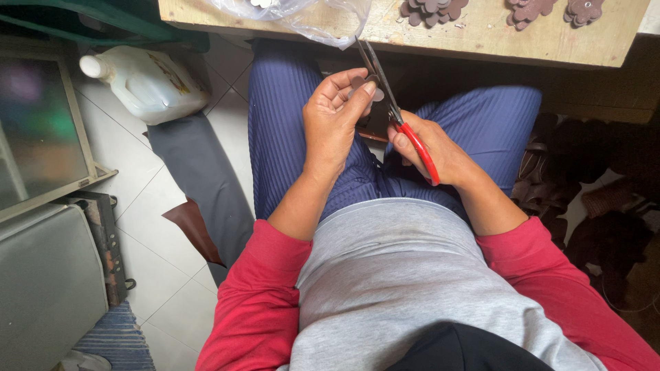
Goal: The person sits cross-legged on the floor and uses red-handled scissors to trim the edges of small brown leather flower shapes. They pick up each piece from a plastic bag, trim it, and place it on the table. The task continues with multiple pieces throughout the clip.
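Note:
My right hand point(433, 152) grips red-handled scissors point(393, 110) whose dark blades point up toward the wooden table edge. My left hand point(337, 120) pinches a small brown leather piece point(360, 84) between thumb and fingers, right beside the blades. Both hands work over my lap, above blue ribbed trousers point(282, 124). More brown leather point(375, 129) shows under the hands, partly hidden. Red sleeves and a grey top fill the lower view.
A wooden table point(481, 38) at the top carries brown leather flower shapes point(432, 9) and a clear plastic bag point(313, 17). On the tiled floor at left lie a white plastic jug point(148, 82), a grey sheet point(203, 178) and a brown scrap point(196, 230). Dark leather pieces point(591, 206) pile at right.

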Available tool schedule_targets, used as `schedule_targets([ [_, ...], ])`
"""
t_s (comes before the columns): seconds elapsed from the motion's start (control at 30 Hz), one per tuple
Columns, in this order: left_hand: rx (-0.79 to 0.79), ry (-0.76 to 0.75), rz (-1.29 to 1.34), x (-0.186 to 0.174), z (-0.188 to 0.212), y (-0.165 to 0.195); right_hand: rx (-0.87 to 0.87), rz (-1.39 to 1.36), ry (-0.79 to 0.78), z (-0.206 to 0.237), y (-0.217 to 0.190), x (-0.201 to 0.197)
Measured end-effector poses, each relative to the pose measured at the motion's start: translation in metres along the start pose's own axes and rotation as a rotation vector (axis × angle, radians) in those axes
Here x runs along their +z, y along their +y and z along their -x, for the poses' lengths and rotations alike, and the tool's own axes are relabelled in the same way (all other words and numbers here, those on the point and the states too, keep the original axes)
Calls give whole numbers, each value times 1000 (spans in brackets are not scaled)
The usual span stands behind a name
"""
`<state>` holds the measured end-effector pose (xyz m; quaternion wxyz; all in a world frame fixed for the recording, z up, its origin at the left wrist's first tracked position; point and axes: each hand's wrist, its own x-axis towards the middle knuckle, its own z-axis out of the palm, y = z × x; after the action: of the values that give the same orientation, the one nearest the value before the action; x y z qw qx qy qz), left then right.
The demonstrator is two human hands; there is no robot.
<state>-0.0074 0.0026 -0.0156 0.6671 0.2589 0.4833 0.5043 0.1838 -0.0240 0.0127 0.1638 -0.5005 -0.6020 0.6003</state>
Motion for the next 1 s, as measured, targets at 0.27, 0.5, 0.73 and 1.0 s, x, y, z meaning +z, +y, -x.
schedule_targets([
  [0.27, -7, 3, 15, 0, -1, -1, 47, -22, 31, 0, 1, 2],
  [0.5, -2, 8, 47, -2, -3, -6, 42, -46, 38, 0, 9, 1],
  [0.73, 14, -5, 5, -6, -5, -5, 80, -34, 31, 1, 12, -2],
  [1.0, -24, 23, 81, -5, -4, 1, 48, -123, 15, 2, 9, 0],
])
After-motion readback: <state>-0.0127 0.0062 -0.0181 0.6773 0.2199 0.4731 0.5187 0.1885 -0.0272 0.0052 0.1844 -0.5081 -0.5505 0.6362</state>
